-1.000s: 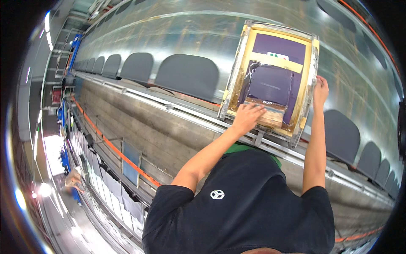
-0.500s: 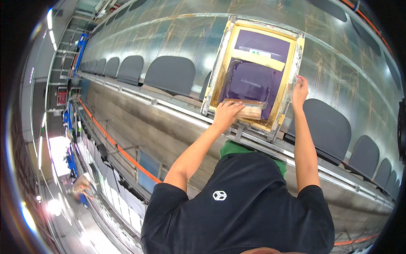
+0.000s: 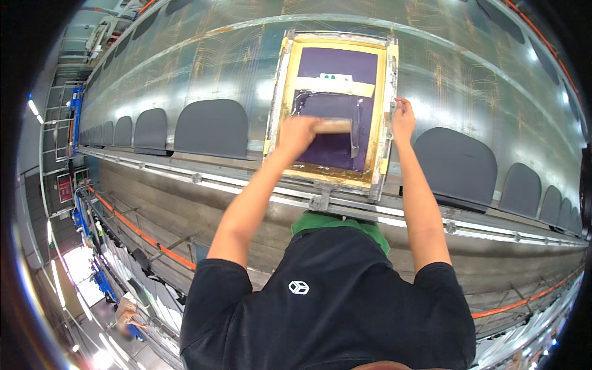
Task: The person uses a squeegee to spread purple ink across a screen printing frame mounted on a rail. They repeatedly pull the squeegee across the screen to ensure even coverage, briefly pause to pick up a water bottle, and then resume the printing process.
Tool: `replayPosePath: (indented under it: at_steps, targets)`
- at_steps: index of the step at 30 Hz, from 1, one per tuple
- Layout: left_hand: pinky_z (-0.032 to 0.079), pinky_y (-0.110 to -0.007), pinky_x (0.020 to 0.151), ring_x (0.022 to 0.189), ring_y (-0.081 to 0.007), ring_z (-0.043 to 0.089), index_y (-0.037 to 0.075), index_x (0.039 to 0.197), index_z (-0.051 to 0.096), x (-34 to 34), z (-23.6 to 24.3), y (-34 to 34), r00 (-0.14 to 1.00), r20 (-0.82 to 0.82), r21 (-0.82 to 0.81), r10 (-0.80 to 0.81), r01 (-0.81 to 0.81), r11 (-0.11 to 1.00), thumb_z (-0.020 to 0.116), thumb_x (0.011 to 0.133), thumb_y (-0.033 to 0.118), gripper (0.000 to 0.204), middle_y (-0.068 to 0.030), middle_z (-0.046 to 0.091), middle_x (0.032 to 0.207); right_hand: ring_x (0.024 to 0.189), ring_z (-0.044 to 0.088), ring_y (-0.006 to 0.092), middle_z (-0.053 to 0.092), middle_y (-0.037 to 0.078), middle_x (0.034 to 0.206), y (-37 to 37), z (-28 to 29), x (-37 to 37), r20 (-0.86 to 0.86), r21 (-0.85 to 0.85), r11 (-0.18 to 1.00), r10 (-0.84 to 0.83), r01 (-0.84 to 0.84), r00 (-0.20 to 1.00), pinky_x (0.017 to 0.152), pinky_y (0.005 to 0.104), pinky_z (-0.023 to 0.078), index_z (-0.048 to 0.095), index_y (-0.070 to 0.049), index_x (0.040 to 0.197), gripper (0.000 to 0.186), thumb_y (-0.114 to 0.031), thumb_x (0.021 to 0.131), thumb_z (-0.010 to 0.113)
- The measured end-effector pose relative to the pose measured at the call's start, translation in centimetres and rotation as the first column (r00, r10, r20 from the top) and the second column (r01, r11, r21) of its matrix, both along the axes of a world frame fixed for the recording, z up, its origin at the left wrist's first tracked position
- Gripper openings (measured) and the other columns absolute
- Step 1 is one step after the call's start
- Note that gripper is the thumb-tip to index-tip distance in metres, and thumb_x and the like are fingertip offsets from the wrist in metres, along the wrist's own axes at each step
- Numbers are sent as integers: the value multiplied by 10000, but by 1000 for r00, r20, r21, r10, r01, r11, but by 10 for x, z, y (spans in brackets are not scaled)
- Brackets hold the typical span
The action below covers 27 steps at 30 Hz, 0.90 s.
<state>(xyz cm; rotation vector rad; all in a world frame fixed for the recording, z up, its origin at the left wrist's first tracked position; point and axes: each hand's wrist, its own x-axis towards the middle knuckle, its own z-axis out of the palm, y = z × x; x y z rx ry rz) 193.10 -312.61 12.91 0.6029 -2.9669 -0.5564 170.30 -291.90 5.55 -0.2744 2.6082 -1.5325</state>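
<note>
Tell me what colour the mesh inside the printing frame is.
Purple: the mesh of the printing frame is edged with yellowish tape, seen in the head view.

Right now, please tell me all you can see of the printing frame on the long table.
The printing frame is a rectangle with a metal-looking border, yellow tape inside it, and purple mesh with a pale strip across. It lies flat on the long table. The left hand presses a wooden-handled squeegee onto the mesh; the right hand holds its right edge.
</note>
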Motion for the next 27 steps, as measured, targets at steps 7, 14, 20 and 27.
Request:
replayPosePath:
  at_steps: [7,14,20,27]
  targets:
    - [542,-428,809,939,-301,687,191,1090,744,-30,-13,-2,995,-100,-43,-3,-1,999,638,752,25,391,-86,732,1015,773,615,297,652,164,832,-2,-3,-1,55,-8,1000,4,-4,998,743,409,465,675,-105,1087,221,-238,992,525]
    - [501,-392,810,1014,-229,677,223,1101,738,32,-25,45,1000,-16,-96,-25,23,995,653,751,36,405,-34,727,1103,931,651,359,690,205,1001,4,-16,-7,34,-40,999,11,-10,999,846,420,477,664,-76,1111,225,-200,983,528]
    - [519,-472,794,881,-322,705,158,925,755,-70,-32,-13,998,-31,-110,49,-52,993,622,744,103,231,-132,725,870,990,631,190,694,92,1056,8,-45,-16,-34,-232,965,116,-121,993,901,302,464,660,-16,1123,229,-137,996,514]
    - [409,-420,963,1238,-178,550,246,1256,647,43,-53,66,990,129,-156,-63,82,984,564,859,93,434,-9,646,1269,954,637,251,693,137,1043,7,-48,-19,-65,-87,992,89,-95,994,863,365,474,651,-25,1126,281,-239,1017,505]
